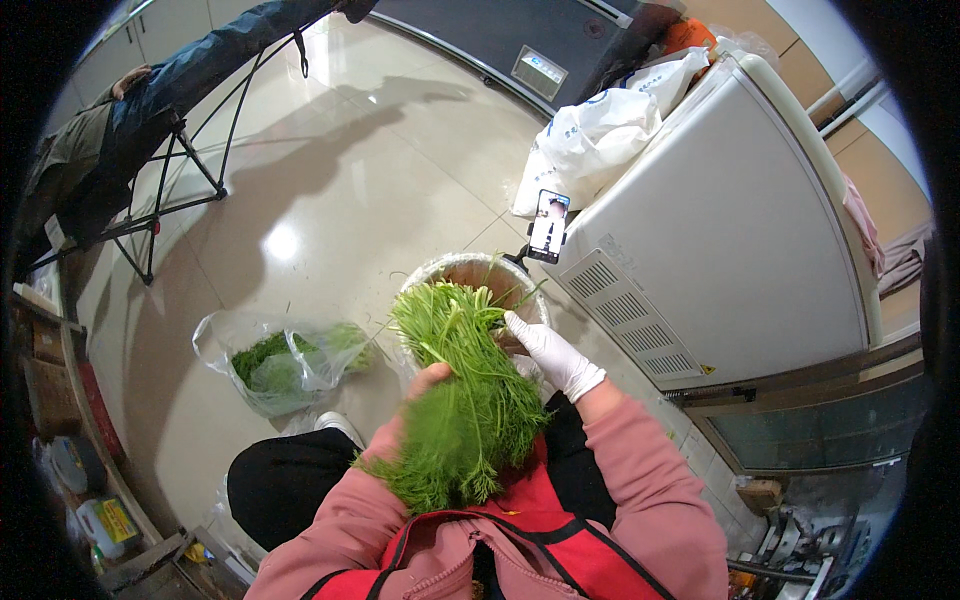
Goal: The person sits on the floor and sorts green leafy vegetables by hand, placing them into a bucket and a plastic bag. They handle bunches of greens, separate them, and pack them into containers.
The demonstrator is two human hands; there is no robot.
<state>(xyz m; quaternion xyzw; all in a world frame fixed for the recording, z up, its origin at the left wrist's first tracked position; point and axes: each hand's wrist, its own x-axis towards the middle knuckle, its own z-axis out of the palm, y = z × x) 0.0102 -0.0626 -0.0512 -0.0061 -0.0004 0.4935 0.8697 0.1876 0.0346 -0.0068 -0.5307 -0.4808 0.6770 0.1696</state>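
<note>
A large bunch of feathery green herb, dill or fennel fronds (469, 375), lies over my lap and the near rim of a round bin (433, 264) lined with clear plastic. Around its left side curls my bare left hand (429, 379), thumb on the stems and the other fingers hidden beneath. At the stems' right edge my right hand (546, 352), in a white glove, pinches a few stalks between thumb and fingers over the bin. On the floor to the left, an opened clear plastic bag (300, 367) holds more of the same greens.
A phone (550, 225) on a holder stands beyond the bin, beside a large white appliance (720, 217) with vents. White plastic bags (592, 139) lean against the appliance. At upper left, a person (187, 75) sits on a folding chair (161, 217). Shelves with bottles (109, 525) line the lower left.
</note>
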